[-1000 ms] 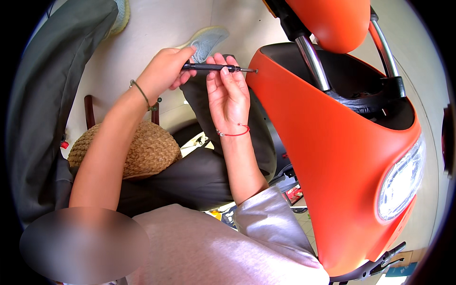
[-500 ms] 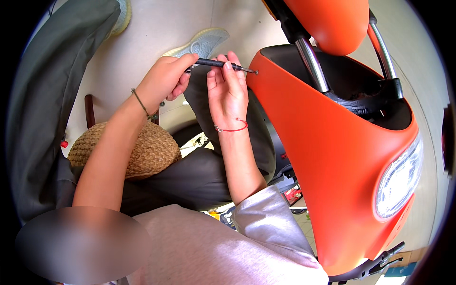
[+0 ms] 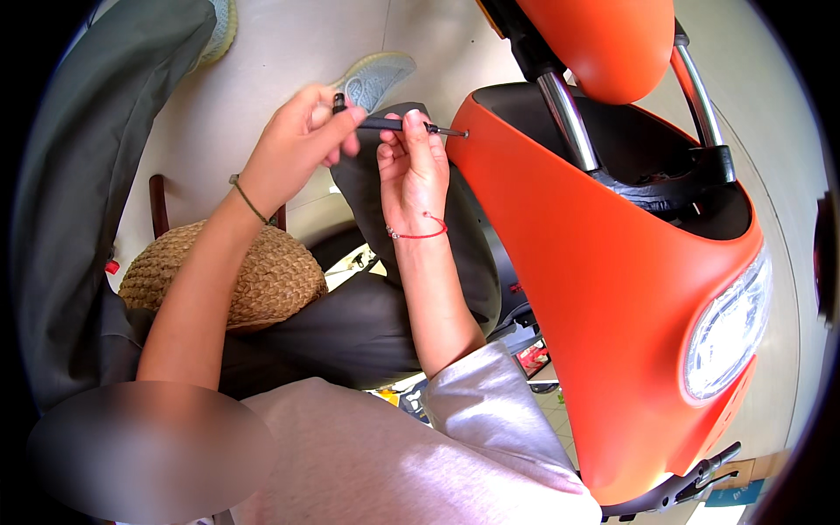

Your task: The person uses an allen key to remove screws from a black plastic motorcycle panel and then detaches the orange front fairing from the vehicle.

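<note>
A black screwdriver (image 3: 379, 124) lies almost level, its thin steel shaft ending at a small screw (image 3: 466, 135) in the orange scooter panel (image 3: 560, 289). My left hand (image 3: 293, 144), slightly blurred, grips the handle's left end, where a short black piece sticks up between thumb and fingers. My right hand (image 3: 416, 171), palm up, supports the tool near the shaft with thumb pressed over it and fingers curled beneath. A green cord circles my left wrist, a red one my right.
Chrome fork tubes (image 3: 564, 118) rise from the panel's dark opening; a headlight (image 3: 726, 328) sits lower right. A woven seat (image 3: 267, 276) with wooden legs is under my left arm. My trousered legs (image 3: 83, 201) flank my arms, with pale shoes (image 3: 372, 79) on the tiled floor.
My left hand has shifted on the handle, its fingers raised and the black end piece turned upright. My right fingers are more curled, thumb over the tool. The whole view shifted slightly left.
</note>
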`<state>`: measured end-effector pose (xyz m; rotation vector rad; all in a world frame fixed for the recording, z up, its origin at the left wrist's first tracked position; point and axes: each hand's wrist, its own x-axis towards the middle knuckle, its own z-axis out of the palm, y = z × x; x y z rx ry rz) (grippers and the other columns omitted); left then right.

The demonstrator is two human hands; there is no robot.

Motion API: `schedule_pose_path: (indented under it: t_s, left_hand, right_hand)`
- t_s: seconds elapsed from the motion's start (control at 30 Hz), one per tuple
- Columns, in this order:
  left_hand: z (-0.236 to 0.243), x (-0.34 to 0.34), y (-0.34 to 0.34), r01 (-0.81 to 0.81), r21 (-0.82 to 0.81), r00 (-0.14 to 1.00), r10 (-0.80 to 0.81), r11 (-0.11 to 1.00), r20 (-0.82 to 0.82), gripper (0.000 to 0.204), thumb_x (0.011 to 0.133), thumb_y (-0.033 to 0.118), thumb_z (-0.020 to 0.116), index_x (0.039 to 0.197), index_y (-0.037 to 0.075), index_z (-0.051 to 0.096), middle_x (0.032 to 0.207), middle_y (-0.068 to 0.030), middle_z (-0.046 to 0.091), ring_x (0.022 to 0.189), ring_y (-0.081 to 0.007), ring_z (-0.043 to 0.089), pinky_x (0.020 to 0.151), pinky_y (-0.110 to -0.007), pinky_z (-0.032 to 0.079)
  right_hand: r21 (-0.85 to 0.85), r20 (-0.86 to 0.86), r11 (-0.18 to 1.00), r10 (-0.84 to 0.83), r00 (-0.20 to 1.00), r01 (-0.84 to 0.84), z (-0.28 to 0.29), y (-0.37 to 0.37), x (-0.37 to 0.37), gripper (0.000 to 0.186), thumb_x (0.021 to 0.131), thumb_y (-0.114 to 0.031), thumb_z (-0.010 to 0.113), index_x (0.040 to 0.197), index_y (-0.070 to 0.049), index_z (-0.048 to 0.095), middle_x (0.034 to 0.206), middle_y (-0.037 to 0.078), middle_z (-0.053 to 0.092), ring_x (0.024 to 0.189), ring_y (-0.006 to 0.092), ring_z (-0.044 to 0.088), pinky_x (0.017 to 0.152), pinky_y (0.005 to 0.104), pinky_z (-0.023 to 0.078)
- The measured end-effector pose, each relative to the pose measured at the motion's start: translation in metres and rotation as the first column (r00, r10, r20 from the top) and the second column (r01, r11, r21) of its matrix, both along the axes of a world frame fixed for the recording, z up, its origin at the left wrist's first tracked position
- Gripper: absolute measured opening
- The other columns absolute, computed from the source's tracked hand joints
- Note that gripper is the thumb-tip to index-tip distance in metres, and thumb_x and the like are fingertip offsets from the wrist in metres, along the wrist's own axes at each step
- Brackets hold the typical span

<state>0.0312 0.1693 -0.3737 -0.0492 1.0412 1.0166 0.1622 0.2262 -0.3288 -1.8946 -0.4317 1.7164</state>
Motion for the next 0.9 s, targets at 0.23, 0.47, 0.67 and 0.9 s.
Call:
schedule_pose_path:
  t_s: [0.23, 0.47, 0.67, 0.9]
  left_hand:
    - [0.006, -0.008, 0.005, 0.287, 0.042, 0.929, -0.268, 0.957, -0.256, 0.025, 0.093, 0.025, 0.056, 0.080, 0.004, 0.060, 0.052, 0.0003, 0.049, 0.046, -0.0033, 0.044, 0.044, -0.020, 0.033]
    - [0.004, -0.013, 0.015, 0.346, -0.087, 0.936, -0.351, 0.934, -0.041, 0.031, 0.094, 0.034, 0.052, 0.090, 0.004, 0.061, 0.055, -0.0013, 0.051, 0.047, -0.0046, 0.044, 0.044, -0.021, 0.034]
    - [0.012, -0.004, 0.002, 0.126, 0.220, 0.940, -0.046, 0.967, -0.338, 0.023, 0.092, 0.021, 0.056, 0.107, 0.004, 0.056, 0.069, -0.0009, 0.056, 0.055, -0.0048, 0.047, 0.049, -0.021, 0.037]
    - [0.006, -0.021, 0.009, 0.144, 0.028, 0.983, -0.146, 0.989, 0.114, 0.026, 0.094, 0.020, 0.052, 0.117, 0.009, 0.053, 0.070, 0.0005, 0.056, 0.055, -0.0025, 0.047, 0.048, -0.017, 0.035]
  right_hand:
    - [-0.022, -0.133, 0.999, -0.038, 0.990, 0.036, 0.002, -0.003, 0.010, 0.020, 0.091, -0.014, 0.060, 0.109, -0.006, 0.054, 0.094, 0.006, 0.064, 0.079, 0.0097, 0.059, 0.069, 0.0212, 0.048]
    - [-0.033, -0.170, 0.999, 0.002, 0.985, -0.008, 0.003, -0.003, 0.012, 0.023, 0.091, -0.009, 0.058, 0.112, -0.005, 0.052, 0.112, 0.009, 0.061, 0.089, 0.0120, 0.060, 0.076, 0.0228, 0.047]
    - [0.034, -0.119, 0.999, -0.016, 0.993, 0.020, -0.005, -0.006, 0.011, 0.006, 0.090, -0.011, 0.061, 0.095, -0.008, 0.058, 0.093, 0.004, 0.065, 0.076, 0.0079, 0.056, 0.072, 0.0199, 0.046]
    - [-0.020, -0.135, 0.994, -0.106, 0.985, 0.105, 0.013, 0.001, -0.013, 0.013, 0.091, -0.008, 0.059, 0.104, -0.007, 0.056, 0.098, 0.005, 0.065, 0.079, 0.0093, 0.058, 0.071, 0.0219, 0.045]
